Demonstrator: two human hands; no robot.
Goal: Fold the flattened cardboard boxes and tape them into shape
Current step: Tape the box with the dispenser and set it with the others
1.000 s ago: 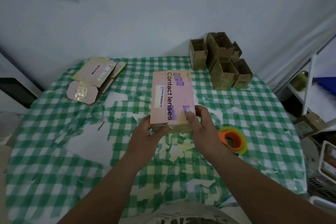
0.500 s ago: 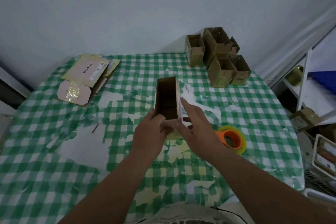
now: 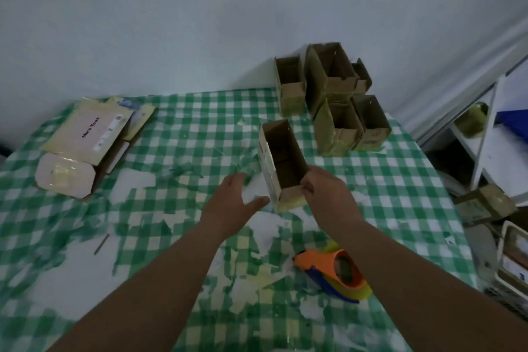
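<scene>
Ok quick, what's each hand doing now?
Left hand: open, fingers spread, holding nothing.
Right hand: grips the near end of the folded box.

"Mine Toon" printed in black on top flattened box (image 3: 87, 131), other labels too blurred

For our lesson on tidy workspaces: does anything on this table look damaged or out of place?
Yes. The green checked tablecloth is badly worn: its print has peeled away in large white and yellowish patches across the middle, around the left hand and beside the tape dispenser. The finished boxes stand grouped at the far right.
</scene>
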